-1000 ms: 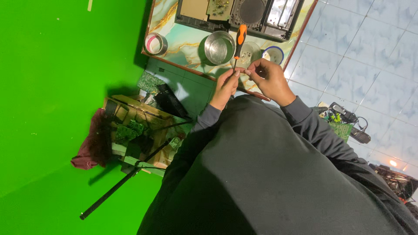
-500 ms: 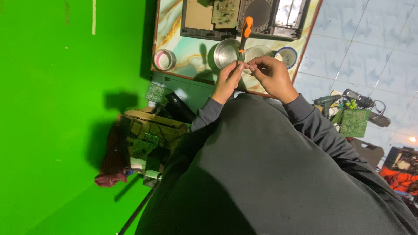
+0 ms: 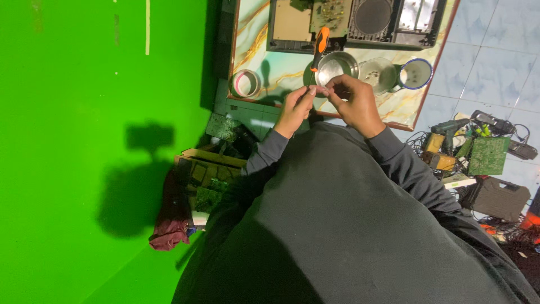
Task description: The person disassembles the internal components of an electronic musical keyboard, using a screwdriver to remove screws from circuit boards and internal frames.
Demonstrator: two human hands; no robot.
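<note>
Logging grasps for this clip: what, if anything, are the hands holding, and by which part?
The left hand and right hand meet fingertip to fingertip, pinching something tiny; what it is cannot be told. The orange-handled screwdriver lies on the table, unheld.

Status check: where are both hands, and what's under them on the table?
Left hand and right hand pinched together on something too small to identify. Orange-handled screwdriver and steel bowl just beyond. Nothing between hands and bowl.
</note>
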